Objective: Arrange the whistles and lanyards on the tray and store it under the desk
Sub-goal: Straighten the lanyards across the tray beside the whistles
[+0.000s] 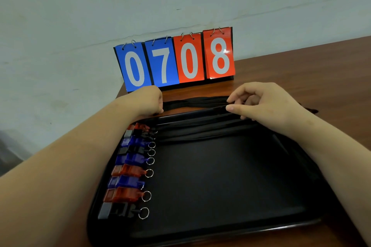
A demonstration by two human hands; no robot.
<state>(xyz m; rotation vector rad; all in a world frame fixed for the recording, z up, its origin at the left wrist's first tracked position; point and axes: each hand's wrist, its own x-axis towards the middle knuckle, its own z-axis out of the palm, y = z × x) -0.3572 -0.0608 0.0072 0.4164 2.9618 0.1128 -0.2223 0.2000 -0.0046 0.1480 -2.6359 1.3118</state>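
Note:
A black tray [220, 224] lies on the brown desk in front of me. Several whistles [128, 170], red, blue and black with metal rings, lie in a column along its left side. Black lanyards [200, 126] stretch across the tray's far part, and a bundle of more lanyards [192, 102] lies on the desk just behind the far rim. My left hand [148, 100] pinches the left end of a black lanyard at the far left rim. My right hand [267, 102] pinches the same lanyard's other end over the far right rim.
A flip scoreboard [176, 60] reading 0 7 0 8 stands on the desk behind the tray, close to a pale wall. The desk's left edge [118, 94] runs just beside the tray. Brown desk top [311, 70] extends to the right.

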